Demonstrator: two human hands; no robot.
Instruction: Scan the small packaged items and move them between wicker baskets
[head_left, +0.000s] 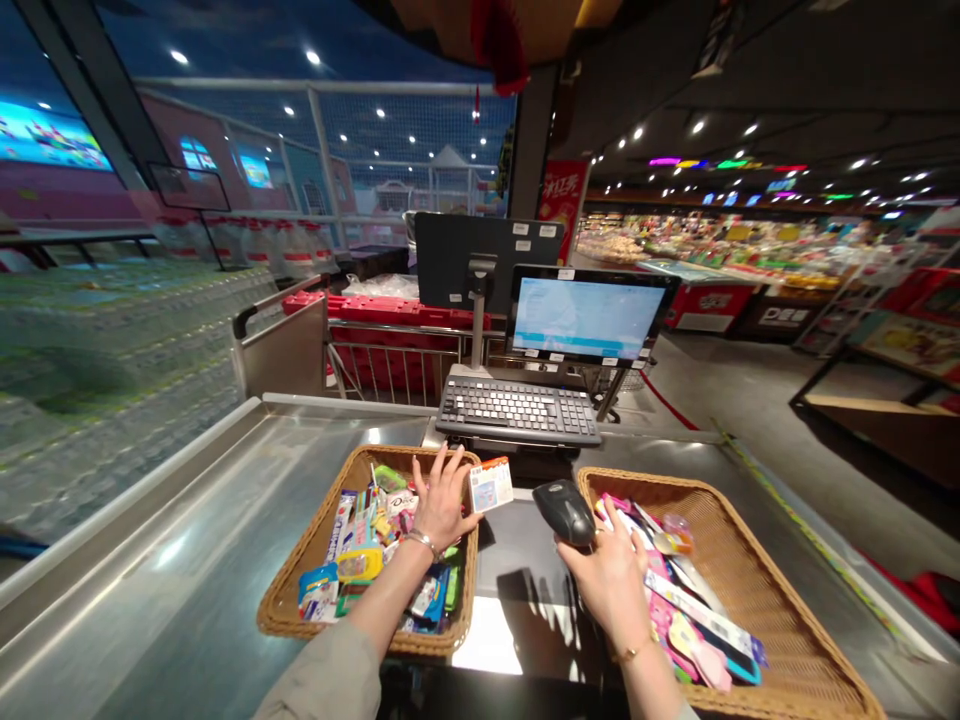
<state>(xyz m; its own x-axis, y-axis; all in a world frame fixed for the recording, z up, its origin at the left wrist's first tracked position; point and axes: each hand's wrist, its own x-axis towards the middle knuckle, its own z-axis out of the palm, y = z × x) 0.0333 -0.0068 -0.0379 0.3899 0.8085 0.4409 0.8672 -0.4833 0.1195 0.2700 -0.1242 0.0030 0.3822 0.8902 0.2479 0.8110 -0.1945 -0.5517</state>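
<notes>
In front of the keyboard (517,412), our left hand (442,503) pinches a small packet (492,487) by its edge, likely leaving the printed face clear; our right hand (613,575) clasps the scanner (562,510); the left basket (306,545) and right basket (780,610) flank the space before the keyboard, seemingly for easy reach

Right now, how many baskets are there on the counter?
2: the left basket, by the left hand, and the right basket, by the right hand. None seems fully hidden.
</notes>
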